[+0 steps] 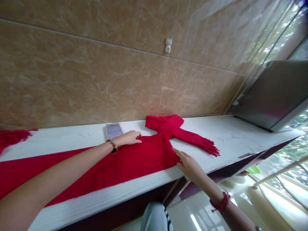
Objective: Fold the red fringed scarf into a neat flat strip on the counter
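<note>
A long red scarf (125, 162) lies spread along a white shelf (231, 134), with its fringed far end (207, 146) bunched and twisted to the right. My left hand (130, 138) rests on the scarf's far edge, fingers curled on the cloth. My right hand (190, 163) lies at the scarf's near right corner by the shelf's front edge, fingers stretched flat against the fabric. A beaded bracelet is on my left wrist and a red cord on my right wrist.
A phone (113, 131) lies on the shelf just behind my left hand. A dark grey box-like appliance (271, 96) stands at the right end. A brown tiled wall (96, 70) backs the shelf. More red fringe (12, 136) lies at the far left.
</note>
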